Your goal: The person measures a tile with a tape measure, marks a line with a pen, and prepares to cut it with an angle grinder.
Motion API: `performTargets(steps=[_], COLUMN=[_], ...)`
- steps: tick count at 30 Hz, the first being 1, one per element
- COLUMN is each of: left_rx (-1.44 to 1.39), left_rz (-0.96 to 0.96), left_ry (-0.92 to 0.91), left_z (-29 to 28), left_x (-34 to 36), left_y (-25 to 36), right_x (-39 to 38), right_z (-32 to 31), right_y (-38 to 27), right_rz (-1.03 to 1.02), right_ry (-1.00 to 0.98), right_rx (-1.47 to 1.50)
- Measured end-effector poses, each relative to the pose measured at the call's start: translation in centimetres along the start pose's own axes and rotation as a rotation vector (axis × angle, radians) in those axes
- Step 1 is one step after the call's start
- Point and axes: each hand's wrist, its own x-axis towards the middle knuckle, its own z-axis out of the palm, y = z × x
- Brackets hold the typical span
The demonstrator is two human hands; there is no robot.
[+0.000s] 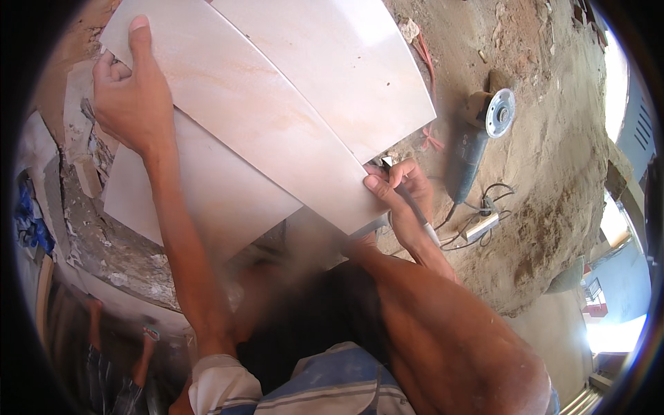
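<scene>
Left hand [128,97]: I see it flat on the far end of the cut tile strip [242,114], index finger stretched along the edge, other fingers curled over the rim; the grip presses and steadies the strip rather than closing round it.
Right hand [401,190]: its grip is clenched on a slim marking tool [413,207], thumb resting on the strip's near corner, tip of the tool at the strip's edge.
Tile strip: long, pale beige, lying slantwise across two larger tiles, one above it [346,62] and one below it [200,187], touching both.
Angle grinder [477,138]: on the sandy ground [546,180] to the right, well apart from the hands, its cord [477,228] coiled near.
Support under the tiles: I cannot tell; rubble [104,235] shows at left.
</scene>
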Motion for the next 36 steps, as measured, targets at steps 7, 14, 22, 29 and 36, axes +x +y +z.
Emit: performTargets(steps=[7, 14, 22, 29, 36], left_rx=[0.002, 0.092, -0.297, -0.358, -0.321], left_rz=[0.026, 0.026, -0.173, -0.161, -0.181], left_ry=[-0.029, -0.097, -0.129, -0.081, -0.116], left_z=[-0.2, -1.7, -1.3, -0.7, -0.8], left_x=[-0.3, 0.4, 0.1, -0.6, -0.7], left_y=[0.6, 0.4, 0.0, -0.2, -0.2], right_x=[-0.1, 0.0, -0.1, -0.1, -0.1], right_z=[0.0, 0.1, 0.0, -0.1, -0.2], right_y=[0.1, 0.1, 0.2, 0.2, 0.3], right_rz=[-0.030, -0.038, -0.024, -0.008, -0.028], right_ry=[0.029, 0.025, 0.028, 0.041, 0.028], right_rx=[0.001, 0.004, -0.002, -0.010, -0.007])
